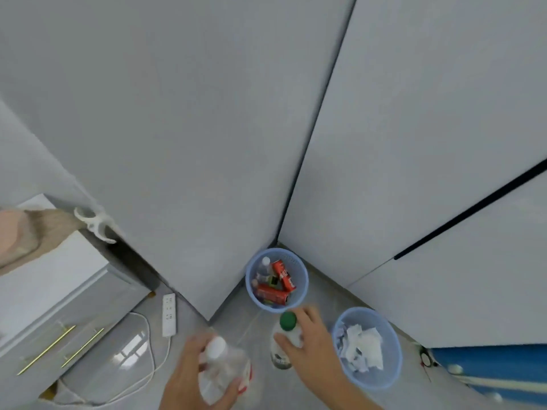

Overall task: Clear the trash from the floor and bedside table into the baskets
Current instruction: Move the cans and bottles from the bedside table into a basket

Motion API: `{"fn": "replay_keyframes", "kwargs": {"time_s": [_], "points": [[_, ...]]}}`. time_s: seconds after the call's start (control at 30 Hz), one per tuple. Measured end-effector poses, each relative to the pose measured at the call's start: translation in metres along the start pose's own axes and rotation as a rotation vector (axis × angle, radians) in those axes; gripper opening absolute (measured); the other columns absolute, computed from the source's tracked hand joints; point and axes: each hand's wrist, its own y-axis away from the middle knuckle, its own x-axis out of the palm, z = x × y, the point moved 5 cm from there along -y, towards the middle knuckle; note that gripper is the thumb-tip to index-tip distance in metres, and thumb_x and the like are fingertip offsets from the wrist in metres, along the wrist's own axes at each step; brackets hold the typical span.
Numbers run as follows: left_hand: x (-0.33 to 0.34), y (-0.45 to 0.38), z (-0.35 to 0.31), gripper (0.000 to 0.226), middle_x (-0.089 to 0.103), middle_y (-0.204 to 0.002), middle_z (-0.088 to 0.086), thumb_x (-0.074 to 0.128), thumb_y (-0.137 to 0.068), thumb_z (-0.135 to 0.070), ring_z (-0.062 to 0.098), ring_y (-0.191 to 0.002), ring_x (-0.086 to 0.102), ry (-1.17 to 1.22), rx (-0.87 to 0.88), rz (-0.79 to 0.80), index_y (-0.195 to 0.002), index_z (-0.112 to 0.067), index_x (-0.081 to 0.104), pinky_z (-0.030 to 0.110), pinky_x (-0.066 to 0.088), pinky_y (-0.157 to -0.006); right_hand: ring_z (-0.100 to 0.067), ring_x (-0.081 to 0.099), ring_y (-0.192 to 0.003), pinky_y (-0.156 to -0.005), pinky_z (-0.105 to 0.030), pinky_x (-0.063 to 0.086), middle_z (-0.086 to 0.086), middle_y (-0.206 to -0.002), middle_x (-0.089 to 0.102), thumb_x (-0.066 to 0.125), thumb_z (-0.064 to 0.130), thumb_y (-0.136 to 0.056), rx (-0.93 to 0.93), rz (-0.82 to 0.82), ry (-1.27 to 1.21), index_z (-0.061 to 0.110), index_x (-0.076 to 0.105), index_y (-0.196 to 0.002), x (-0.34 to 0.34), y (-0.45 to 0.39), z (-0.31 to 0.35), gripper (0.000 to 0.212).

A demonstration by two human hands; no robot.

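My left hand [189, 371] grips a clear plastic bottle [223, 369] with a white cap and a red label, low in the middle of the view. My right hand [310, 341] holds a white bottle [284, 347] with a green cap, just in front of a blue basket [302, 279] in the wall corner. That basket holds red cans and a clear bottle. A second blue basket [393, 362] stands to the right of my right hand, with crumpled white paper inside.
A white bedside table [59, 291] with gold drawer handles stands at the left. A white power strip [169, 315] and its cable lie on the grey floor beside it. Grey walls close the corner. A blue object [497, 368] sits at the lower right.
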Motion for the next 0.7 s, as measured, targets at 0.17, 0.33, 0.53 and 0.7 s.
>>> {"fn": "replay_keyframes", "kwargs": {"time_s": [0.17,0.33,0.53,0.7], "points": [[0.085,-0.066,-0.015,0.056,0.055,-0.101,-0.014,0.09,-0.074,-0.026,0.005,-0.091,0.06,-0.002,0.129,-0.154,-0.108,-0.034,0.046,0.027,0.055,-0.075,0.0,0.059,-0.093,-0.077,-0.017,0.047,0.017,-0.102,0.057,0.078,0.023,-0.083,0.035,-0.169,-0.149,0.036,0.063,-0.099,-0.029,-0.065,-0.064,0.026],[0.146,-0.176,0.045,0.053,0.042,-0.102,-0.002,0.088,-0.076,-0.032,0.016,-0.086,0.052,-0.167,0.25,-0.129,-0.099,-0.024,0.041,0.028,0.048,-0.07,0.011,0.058,-0.093,-0.075,-0.002,0.041,0.014,-0.1,0.064,0.078,0.018,-0.083,0.089,-0.295,-0.257,0.032,0.064,-0.104,0.006,-0.142,-0.139,0.029],[0.195,-0.27,0.117,0.055,0.037,-0.11,-0.007,0.088,-0.077,-0.024,0.018,-0.1,0.047,-0.455,0.468,-0.048,-0.1,-0.028,0.038,0.027,0.052,-0.073,-0.013,0.06,-0.096,-0.077,-0.01,0.042,0.0,-0.105,0.062,0.077,0.017,-0.084,0.149,-0.333,-0.208,0.021,0.061,-0.108,0.07,-0.212,-0.225,0.029],[0.219,-0.303,0.157,0.052,0.043,-0.116,0.001,0.084,-0.072,-0.012,0.023,-0.108,0.047,-0.706,0.59,0.126,-0.104,-0.021,0.044,0.032,0.056,-0.072,-0.018,0.058,-0.093,-0.082,-0.028,0.048,-0.003,-0.102,0.06,0.074,0.024,-0.087,0.167,-0.374,-0.198,0.018,0.056,-0.107,0.098,-0.249,-0.247,0.028]]}}
